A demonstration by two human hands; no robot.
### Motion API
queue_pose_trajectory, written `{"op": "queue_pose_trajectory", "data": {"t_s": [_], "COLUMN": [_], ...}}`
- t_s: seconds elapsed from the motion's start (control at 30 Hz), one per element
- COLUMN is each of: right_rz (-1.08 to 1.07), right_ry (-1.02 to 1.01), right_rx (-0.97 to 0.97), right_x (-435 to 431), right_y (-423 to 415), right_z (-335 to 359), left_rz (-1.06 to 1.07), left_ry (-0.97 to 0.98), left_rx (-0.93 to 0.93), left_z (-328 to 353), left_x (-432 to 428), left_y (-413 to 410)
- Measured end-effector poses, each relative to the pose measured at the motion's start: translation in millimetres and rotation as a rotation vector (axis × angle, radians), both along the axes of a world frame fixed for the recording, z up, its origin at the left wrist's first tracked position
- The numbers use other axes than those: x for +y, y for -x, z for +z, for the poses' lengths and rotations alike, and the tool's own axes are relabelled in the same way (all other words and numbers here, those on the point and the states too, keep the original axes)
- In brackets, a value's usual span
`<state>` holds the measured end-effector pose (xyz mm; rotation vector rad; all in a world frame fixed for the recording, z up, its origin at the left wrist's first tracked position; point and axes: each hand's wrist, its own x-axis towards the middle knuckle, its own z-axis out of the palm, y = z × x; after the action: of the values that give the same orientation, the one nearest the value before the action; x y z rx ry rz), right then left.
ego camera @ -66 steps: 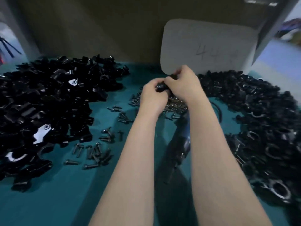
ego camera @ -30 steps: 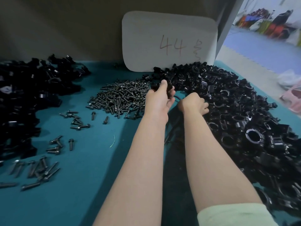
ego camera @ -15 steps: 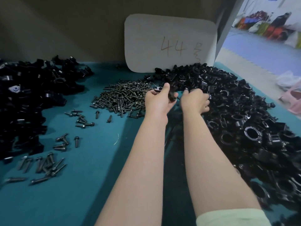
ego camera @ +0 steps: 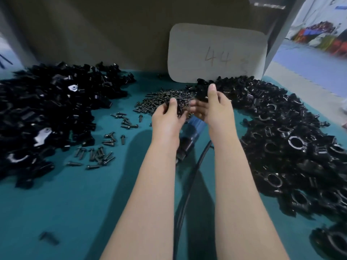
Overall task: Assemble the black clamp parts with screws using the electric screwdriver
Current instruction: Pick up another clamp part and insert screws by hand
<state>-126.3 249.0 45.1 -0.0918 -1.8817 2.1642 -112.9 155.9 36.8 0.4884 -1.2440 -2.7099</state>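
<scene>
As your left hand and right hand pinch black plastic clamp parts, mating them, then adding a dark metal screw, seems next.

A white card marked 44 stands against the wall.

A teal table top meets a dull brown wall, where a white card marked 44 leans. Right of a grey post, blue floor and blurred colourful clutter show.
</scene>
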Motion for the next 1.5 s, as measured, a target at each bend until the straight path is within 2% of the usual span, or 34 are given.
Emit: {"op": "queue_pose_trajectory", "data": {"t_s": [0.1,0.27,0.43,0.5,0.57,0.67,0.83,1.13,1.5], "right_rz": [0.008,0.342,0.471,0.455,0.403,0.34,0.304,0.199,0.2], "right_ry": [-0.095,0.075,-0.15,-0.309,-0.434,-0.572,-0.685,-0.617,-0.649], "right_rx": [-0.047,-0.103,-0.142,-0.15,-0.127,-0.095,-0.062,-0.02,-0.017], "right_x": [-20,-36,-28,-23,-20,-19,-23,-32,-31], "right_y": [-8,-8,-7,-8,-8,-5,-5,-8,-10], "right_z": [-2,-14,-17,-14,-12,-11,-12,-11,-11], "left_rz": [0.013,0.068,-0.04,-0.17,-0.273,-0.299,-0.252,-0.109,-0.091], "left_ry": [-0.035,0.079,0.353,0.412,0.558,0.782,0.804,0.876,0.968], "left_rx": [-0.006,0.03,0.045,0.084,0.133,0.162,0.13,0.176,0.198], "left_z": [-8,-19,-22,-22,-25,-32,-34,-38,-38], "left_x": [-23,-46,-46,-46,-47,-51,-48,-44,-45], "left_y": [-17,-20,-11,-9,-9,-11,-10,-7,-5]}}
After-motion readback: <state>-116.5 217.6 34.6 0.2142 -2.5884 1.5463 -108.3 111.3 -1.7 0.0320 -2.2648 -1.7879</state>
